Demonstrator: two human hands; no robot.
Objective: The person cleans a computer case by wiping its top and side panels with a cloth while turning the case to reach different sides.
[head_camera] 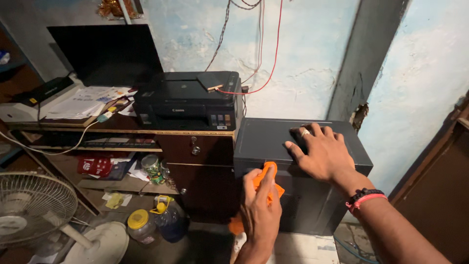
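Left hand (261, 205) clamps an orange cloth (266, 178) against the dark cabinet's (266, 139) front edge; right hand (320, 151) rests spread flat on top.

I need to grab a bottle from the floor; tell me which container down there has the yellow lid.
The clear jar nearest the fan base, with a flat yellow screw lid. The bottle to its right has only a small yellow cap and handle.
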